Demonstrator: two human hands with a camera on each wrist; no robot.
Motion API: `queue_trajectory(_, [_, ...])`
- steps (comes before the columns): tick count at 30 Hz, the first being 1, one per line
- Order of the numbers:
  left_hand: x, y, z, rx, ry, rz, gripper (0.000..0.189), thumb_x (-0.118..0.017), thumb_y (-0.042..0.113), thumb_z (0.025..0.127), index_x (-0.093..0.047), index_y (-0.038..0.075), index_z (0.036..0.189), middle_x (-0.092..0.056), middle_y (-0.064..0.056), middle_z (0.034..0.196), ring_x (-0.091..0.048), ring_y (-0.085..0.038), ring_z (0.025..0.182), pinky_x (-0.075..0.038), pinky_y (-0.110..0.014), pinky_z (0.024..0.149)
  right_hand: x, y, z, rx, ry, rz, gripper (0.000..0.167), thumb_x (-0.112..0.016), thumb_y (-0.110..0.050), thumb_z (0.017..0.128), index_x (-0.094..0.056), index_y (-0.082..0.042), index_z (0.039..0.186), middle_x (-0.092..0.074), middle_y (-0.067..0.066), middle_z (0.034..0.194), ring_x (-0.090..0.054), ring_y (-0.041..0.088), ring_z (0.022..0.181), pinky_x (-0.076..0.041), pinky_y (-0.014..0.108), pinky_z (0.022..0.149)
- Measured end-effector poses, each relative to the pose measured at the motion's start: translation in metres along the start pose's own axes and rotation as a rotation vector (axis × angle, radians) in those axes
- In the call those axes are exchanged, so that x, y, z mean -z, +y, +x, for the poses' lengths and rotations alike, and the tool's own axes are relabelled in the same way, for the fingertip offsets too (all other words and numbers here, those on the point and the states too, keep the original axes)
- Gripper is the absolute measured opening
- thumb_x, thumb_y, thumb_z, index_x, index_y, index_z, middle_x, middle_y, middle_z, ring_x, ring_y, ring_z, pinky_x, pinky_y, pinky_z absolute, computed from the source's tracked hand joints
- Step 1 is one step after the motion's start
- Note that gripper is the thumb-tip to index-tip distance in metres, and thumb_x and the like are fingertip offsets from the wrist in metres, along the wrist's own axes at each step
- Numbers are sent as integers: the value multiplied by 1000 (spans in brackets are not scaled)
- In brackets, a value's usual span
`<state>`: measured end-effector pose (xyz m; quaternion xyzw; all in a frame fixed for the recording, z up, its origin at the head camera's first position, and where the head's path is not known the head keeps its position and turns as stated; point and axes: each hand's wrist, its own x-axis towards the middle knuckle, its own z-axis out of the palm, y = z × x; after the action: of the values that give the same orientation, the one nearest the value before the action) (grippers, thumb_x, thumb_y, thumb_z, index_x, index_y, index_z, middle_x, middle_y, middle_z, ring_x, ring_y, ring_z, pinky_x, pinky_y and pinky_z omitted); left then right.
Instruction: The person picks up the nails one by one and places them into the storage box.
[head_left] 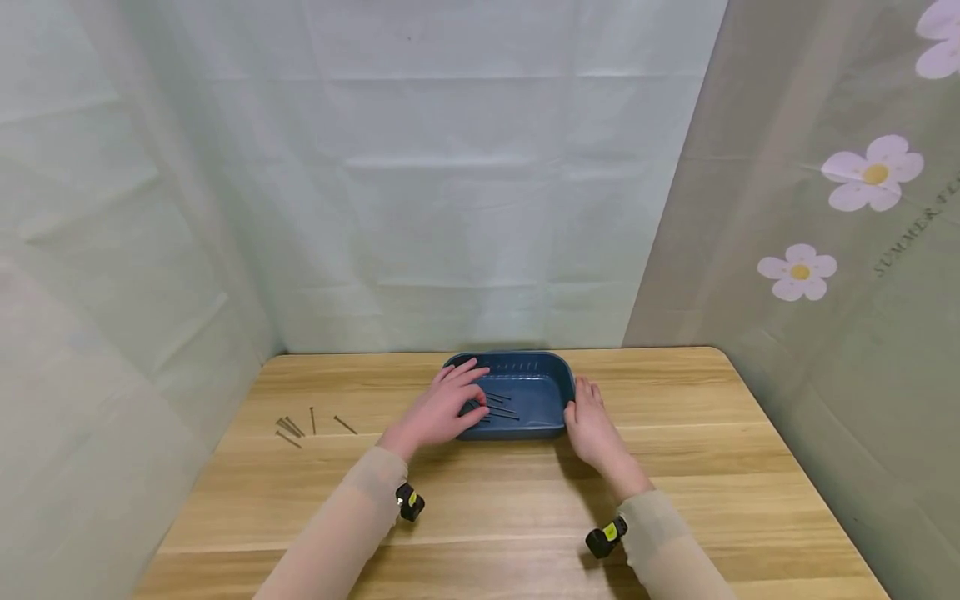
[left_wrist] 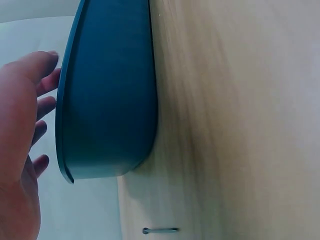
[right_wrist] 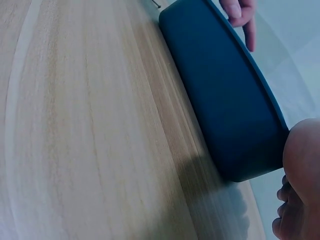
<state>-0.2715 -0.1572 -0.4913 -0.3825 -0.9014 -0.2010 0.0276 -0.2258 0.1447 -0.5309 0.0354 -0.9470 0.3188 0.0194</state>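
A blue rectangular tray stands near the table's back edge. Several long thin nails lie in its left half. Over that left end is my left hand, thumb and forefinger bent toward each other, the other fingers stretched out. In the left wrist view the left hand is beside the tray's rim, and nothing shows in its fingers. My right hand rests against the tray's right end, fingers fairly straight along the outside. In the right wrist view the right hand touches the tray's corner.
More loose nails lie on the wooden table to the left of the tray, one single nail nearest to it. A pale cloth curtain hangs behind the table, and a flowered cloth on the right.
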Motion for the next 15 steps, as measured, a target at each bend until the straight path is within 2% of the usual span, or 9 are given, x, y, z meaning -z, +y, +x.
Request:
queue_trajectory(9, [-2, 5, -29, -5, 208, -114, 8, -70, 23, 105, -73, 18, 100, -47, -12, 165, -28, -36, 160, -20, -66, 126, 1, 1, -2, 11, -1, -43, 62, -38, -21, 115, -23, 18, 160, -23, 36, 169, -16, 54, 158, -15, 59, 128])
queue_trajectory(15, [-1, 5, -62, 52, 352, -173, 10, -68, 19, 105, -74, 12, 101, -49, -14, 163, -35, -41, 156, -24, -68, 123, 0, 4, -2, 28, 15, -47, 61, -37, -20, 115, -24, 19, 159, -24, 37, 168, -17, 56, 157, -15, 61, 128])
